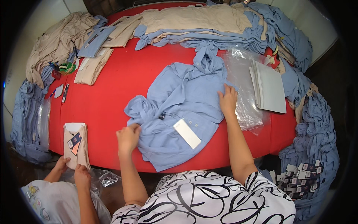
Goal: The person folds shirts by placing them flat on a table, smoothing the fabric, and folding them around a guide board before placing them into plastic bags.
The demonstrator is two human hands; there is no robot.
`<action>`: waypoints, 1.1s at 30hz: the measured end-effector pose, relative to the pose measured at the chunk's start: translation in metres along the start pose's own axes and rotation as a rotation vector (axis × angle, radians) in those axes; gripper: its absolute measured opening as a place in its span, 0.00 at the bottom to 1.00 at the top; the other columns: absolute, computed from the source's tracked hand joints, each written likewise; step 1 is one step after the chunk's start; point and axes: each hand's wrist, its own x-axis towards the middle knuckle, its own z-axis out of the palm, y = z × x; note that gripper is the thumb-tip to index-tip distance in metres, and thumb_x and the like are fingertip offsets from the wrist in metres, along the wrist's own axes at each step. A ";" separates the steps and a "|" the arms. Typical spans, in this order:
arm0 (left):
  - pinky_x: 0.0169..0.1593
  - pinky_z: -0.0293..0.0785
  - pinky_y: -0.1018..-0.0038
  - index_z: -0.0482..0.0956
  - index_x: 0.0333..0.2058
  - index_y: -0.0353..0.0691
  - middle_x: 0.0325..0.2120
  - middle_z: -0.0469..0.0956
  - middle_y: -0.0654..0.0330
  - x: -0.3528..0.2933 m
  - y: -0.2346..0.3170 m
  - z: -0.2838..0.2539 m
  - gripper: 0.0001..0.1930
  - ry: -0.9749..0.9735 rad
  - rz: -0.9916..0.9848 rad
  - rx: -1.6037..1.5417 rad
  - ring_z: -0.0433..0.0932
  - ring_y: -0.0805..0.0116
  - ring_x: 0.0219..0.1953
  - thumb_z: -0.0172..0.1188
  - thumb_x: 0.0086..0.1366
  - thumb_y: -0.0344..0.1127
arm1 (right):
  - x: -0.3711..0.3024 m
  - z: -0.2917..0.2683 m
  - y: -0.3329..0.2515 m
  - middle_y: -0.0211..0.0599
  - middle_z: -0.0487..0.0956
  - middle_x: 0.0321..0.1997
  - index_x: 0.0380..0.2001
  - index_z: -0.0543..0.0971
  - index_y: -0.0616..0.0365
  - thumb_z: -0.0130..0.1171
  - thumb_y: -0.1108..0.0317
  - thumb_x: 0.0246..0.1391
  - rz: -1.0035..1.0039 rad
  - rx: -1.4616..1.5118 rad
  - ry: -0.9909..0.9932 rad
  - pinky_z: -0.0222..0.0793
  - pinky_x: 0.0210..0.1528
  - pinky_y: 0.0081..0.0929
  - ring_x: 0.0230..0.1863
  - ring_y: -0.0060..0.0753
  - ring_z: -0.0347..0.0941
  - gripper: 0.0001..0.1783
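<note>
Head view: the blue shirt lies unfolded; left hand curled, right hand half open, at its edges; grip I cannot tell.

bright, even light | glare on plastic bag | fisheye bowing | black corners

At centre frame, the left hand and right hand touch a blue shirt on a red surface; lower left, a co-worker's hands hold a folded beige garment.
</note>
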 end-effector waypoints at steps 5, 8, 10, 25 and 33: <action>0.50 0.69 0.60 0.75 0.52 0.35 0.47 0.76 0.47 0.021 0.077 0.039 0.23 0.634 0.577 -0.096 0.73 0.48 0.50 0.64 0.59 0.37 | -0.004 -0.030 -0.034 0.48 0.81 0.36 0.35 0.79 0.59 0.61 0.66 0.53 -0.106 0.052 -0.486 0.71 0.42 0.45 0.39 0.55 0.77 0.09; 0.49 0.70 0.57 0.76 0.49 0.34 0.41 0.76 0.49 0.054 0.119 0.087 0.21 0.630 0.674 -0.081 0.73 0.49 0.46 0.65 0.58 0.37 | -0.020 -0.109 -0.078 0.47 0.81 0.31 0.30 0.80 0.60 0.62 0.66 0.52 -0.379 -0.021 -0.922 0.71 0.38 0.47 0.36 0.55 0.78 0.08; 0.48 0.71 0.56 0.78 0.43 0.35 0.36 0.76 0.49 0.046 0.123 0.102 0.17 0.373 0.721 -0.005 0.74 0.47 0.43 0.65 0.57 0.36 | -0.017 -0.158 -0.097 0.48 0.81 0.33 0.31 0.81 0.60 0.62 0.64 0.53 -0.505 0.210 -1.279 0.72 0.39 0.44 0.37 0.50 0.79 0.09; 0.44 0.74 0.67 0.73 0.56 0.36 0.33 0.78 0.51 -0.043 0.006 0.060 0.26 0.763 0.163 -0.328 0.78 0.62 0.37 0.64 0.63 0.44 | -0.098 -0.035 -0.193 0.51 0.79 0.47 0.49 0.75 0.59 0.61 0.59 0.55 -0.564 0.544 -1.169 0.68 0.52 0.45 0.51 0.53 0.75 0.21; 0.60 0.67 0.59 0.64 0.61 0.37 0.57 0.71 0.52 -0.006 -0.054 0.015 0.23 0.344 0.485 -1.703 0.72 0.58 0.57 0.52 0.70 0.36 | 0.002 -0.241 0.001 0.38 0.79 0.48 0.54 0.74 0.68 0.58 0.61 0.59 0.283 1.039 -0.458 0.70 0.54 0.28 0.48 0.29 0.75 0.25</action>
